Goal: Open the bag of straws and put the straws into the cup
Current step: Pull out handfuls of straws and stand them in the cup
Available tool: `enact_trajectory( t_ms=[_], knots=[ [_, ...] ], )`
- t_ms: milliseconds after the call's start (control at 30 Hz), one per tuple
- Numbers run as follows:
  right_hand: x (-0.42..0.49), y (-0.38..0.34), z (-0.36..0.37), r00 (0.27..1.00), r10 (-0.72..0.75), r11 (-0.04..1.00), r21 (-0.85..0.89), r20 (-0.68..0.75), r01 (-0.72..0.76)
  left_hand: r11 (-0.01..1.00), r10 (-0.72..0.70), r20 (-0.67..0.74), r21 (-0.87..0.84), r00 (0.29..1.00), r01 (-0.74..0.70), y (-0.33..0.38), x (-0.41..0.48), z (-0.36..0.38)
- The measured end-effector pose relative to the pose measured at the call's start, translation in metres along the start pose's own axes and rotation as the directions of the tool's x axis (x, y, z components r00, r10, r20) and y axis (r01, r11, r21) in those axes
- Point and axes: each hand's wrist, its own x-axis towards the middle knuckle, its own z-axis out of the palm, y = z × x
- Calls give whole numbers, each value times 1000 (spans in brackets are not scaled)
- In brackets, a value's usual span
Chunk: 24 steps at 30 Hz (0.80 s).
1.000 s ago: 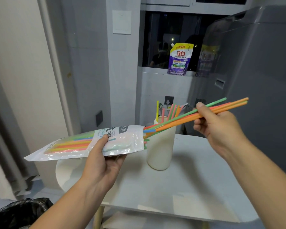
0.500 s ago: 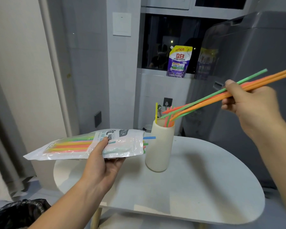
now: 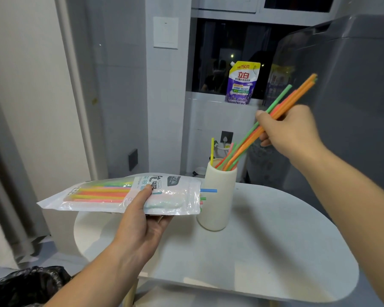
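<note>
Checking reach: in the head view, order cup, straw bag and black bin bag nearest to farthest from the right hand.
1. cup, below-left of the right hand holding straws.
2. straw bag, farther left, in the left hand.
3. black bin bag, bottom-left corner.

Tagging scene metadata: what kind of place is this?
Likely a home laundry corner: purple detergent refill pouch on the window ledge, large grey washing-machine-like appliance at right, small white oval table.
</note>
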Motion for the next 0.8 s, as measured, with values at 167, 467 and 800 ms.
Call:
enact_trajectory(
  t_ms=[167, 467, 800],
  knots=[
    [4, 1, 20, 989, 56, 995, -91, 135, -44, 1000, 1, 14, 6, 1000, -1, -1, -1, 1],
    [-3, 12, 42, 977, 68, 992, -120, 202, -44, 1000, 0, 14, 9, 1000, 0, 0, -2, 2],
    [-30, 9, 34, 995, -86, 989, -113, 54, 91, 1000, -6, 5, 4, 1000, 6, 3, -3, 3]
  ],
)
